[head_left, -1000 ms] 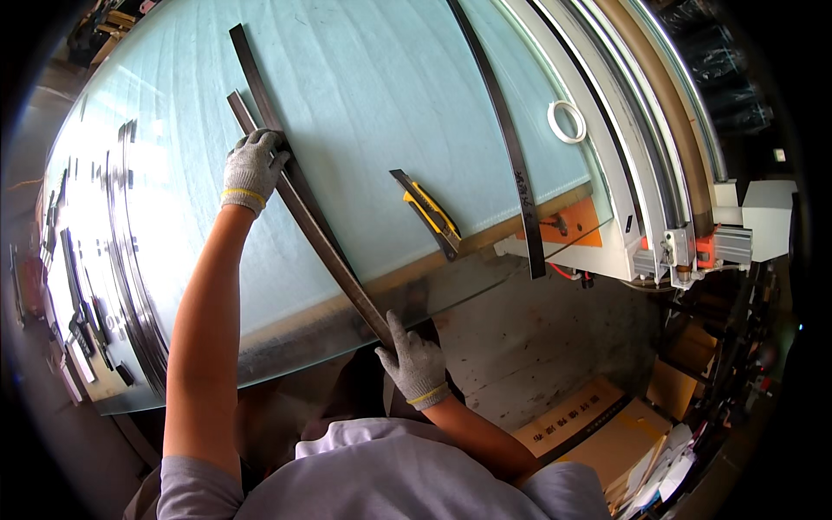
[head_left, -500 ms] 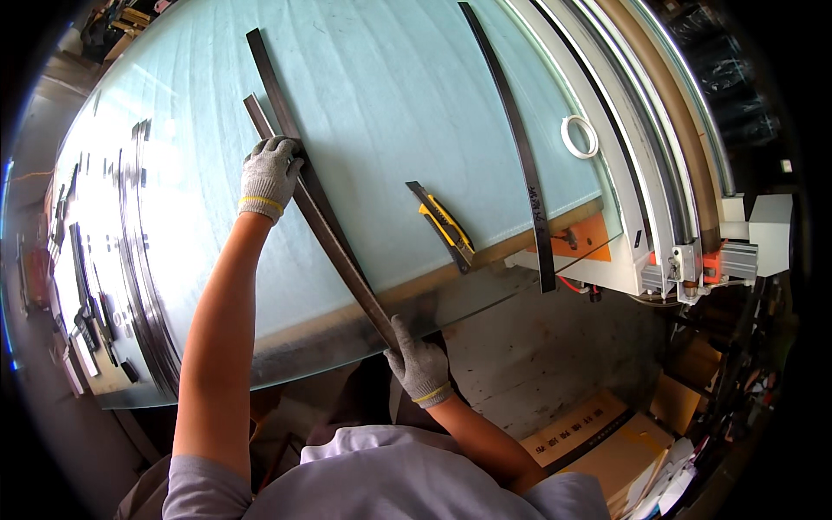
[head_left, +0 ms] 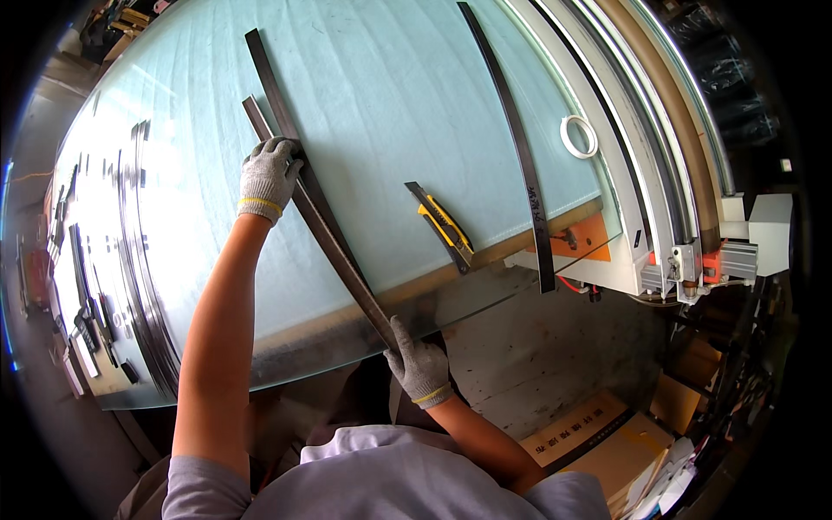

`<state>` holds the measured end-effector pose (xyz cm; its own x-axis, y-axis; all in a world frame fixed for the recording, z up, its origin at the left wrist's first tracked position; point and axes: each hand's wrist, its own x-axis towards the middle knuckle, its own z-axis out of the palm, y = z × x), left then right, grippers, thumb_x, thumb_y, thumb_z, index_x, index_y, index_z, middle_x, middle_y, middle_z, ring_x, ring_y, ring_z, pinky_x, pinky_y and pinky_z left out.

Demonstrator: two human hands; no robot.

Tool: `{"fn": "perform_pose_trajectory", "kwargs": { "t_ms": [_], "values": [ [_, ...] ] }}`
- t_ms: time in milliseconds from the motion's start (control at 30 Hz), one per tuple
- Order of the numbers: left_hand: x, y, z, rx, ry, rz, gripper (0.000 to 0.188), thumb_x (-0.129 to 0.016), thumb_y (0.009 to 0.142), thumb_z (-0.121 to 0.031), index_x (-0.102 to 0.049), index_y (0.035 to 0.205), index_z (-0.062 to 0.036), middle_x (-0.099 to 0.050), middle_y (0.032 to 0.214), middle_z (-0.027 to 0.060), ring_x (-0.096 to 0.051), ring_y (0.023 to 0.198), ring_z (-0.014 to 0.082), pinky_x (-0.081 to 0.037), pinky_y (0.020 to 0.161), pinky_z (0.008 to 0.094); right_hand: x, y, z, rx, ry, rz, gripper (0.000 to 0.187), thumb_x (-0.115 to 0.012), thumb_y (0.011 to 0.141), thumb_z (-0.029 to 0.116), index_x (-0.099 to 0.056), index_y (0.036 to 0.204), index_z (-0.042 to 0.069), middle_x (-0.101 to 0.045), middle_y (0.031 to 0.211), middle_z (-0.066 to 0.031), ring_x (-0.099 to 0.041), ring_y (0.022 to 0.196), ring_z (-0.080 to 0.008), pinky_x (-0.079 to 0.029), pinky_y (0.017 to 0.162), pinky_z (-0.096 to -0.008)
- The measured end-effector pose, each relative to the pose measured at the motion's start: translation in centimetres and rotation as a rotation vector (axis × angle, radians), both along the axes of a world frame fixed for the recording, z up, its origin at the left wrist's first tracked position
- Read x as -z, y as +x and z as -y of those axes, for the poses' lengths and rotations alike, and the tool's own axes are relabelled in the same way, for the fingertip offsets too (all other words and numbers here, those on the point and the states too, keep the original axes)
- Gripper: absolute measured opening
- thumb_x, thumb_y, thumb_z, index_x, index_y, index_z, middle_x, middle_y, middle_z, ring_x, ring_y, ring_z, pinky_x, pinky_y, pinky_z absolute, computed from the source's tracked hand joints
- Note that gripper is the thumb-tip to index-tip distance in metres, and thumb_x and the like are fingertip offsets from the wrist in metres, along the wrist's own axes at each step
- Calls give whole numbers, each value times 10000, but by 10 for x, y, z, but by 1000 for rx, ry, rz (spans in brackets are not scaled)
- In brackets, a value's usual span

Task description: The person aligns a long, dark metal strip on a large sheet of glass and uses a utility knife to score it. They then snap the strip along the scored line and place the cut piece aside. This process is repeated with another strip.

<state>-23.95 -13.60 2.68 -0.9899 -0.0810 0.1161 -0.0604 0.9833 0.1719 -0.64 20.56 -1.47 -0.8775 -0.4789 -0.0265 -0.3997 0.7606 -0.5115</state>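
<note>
Watching my feed from afar, the far left of the desk (head_left: pixel 373 95) has a bunch of long dark strips (head_left: pixel 143 260) in the glare, with smaller dark bits beside them too blurry to make out.

Next over, my gloved left hand (head_left: pixel 269 178) has its fingers curled over two strips lying side by side, slanting toward me: the left strip (head_left: pixel 338 253) and the right strip (head_left: pixel 315 186), whose far end sticks out further. I'd press down evenly there so neither skews.

My right hand (head_left: pixel 420 371) is at the left strip's near end, by the desk edge, index finger stretched along it. Can't tell if it's pinching. I'd steady that end lightly, no twisting.

Just right is a yellow-and-black cutter (head_left: pixel 447 227); mind the tip. Past that, another dark strip (head_left: pixel 511 117) overhangs the edge, then a white ring (head_left: pixel 579 137).
</note>
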Motion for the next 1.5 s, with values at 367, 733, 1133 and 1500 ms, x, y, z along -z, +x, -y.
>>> {"fn": "perform_pose_trajectory", "kwargs": {
  "t_ms": [367, 733, 1133, 1500],
  "values": [
    [2, 0, 2, -6, 26, -4, 288, -680, 876, -231, -656, 1141, -121, -642, 1221, 78, -592, 1160, 335, -475, 990, 458, -14, -6, 2, 6, 10, 4, 659, -623, 931, 367, -422, 1498, 98, -618, 748, -137, -599, 581, -320, -509, 578, -422],
    [-19, 0, -7, -55, -25, 102, 316, -679, 874, -251, -650, 1170, -144, -631, 1206, 97, -578, 1170, 323, -467, 984, 462, -51, -9, -33, 63, -28, -33, 664, -654, 917, 427, -455, 1440, 70, -614, 853, -143, -617, 753, -330, -497, 672, -447],
    [-20, 4, -4, -79, -40, -19, 342, -698, 832, -295, -662, 1124, -120, -590, 1272, 120, -473, 1311, 317, -444, 999, 493, -43, -2, -93, 465, -211, 196, 273, -738, 835, 183, -505, 830, 41, -517, 688, -177, -532, 631, -378, -431, 582, -450],
    [-10, 150, -58, -445, 470, 0, 502, -584, 934, -510, -657, 792, -35, -665, 756, 233, -654, 774, 450, -507, 700, 531, -98, -26, -82, 423, -221, 63, 340, -771, 789, 231, -502, 684, 52, -516, 612, -171, -551, 584, -386, -433, 556, -451]
  ]
}}
